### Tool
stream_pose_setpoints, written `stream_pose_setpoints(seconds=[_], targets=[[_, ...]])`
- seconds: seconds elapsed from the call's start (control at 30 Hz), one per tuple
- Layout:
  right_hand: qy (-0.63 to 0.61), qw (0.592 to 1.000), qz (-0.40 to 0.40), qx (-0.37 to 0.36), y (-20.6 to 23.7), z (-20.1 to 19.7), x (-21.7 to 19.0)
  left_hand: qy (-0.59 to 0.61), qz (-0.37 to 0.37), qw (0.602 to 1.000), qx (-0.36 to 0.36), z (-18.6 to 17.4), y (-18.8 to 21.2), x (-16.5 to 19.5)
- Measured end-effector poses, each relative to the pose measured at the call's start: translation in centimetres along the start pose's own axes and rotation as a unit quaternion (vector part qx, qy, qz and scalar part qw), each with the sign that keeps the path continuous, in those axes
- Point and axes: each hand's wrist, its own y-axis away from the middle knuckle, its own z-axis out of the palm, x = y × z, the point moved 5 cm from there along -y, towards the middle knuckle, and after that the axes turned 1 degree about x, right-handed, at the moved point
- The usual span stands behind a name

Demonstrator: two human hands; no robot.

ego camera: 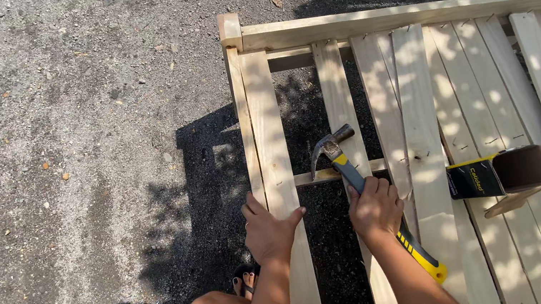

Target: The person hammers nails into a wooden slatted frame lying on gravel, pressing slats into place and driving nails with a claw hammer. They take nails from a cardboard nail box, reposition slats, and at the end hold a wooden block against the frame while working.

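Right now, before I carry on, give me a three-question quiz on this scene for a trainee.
1. True or false: the right hand grips the claw hammer by its handle, with the steel head away from the person.
2. What does the left hand rest on?
A. the open cardboard box
B. a slat at the left edge of the wooden frame
C. the gravel ground
3. Fill in: the cardboard box lies on the slats to the ____ of the hammer.

Key: 1 true; 2 B; 3 right.
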Motion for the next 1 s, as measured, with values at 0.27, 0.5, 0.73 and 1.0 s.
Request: stream_pose_setpoints(seconds=[0.27,0.5,0.73,1.0], targets=[[-0.027,0.997,0.041,0.052,-3.1,-1.3,2.1,0.015,-0.005,1.000,0.006,1.5,-0.7,-0.6],[-0.112,0.988,-0.016,0.109,-3.9,-1.2,4.2,0.006,-0.014,1.000,0.002,2.1,-0.7,-0.8],[-0.081,0.969,0.050,-0.229,4.4,3.8,6.5,-0.001,-0.013,1.000,0.009,3.4,-0.6,-1.8],[-0.004,0.966,0.076,-0.249,4.1,2.5,4.6,0.009,-0.009,1.000,0.019,2.7,0.1,-1.4]])
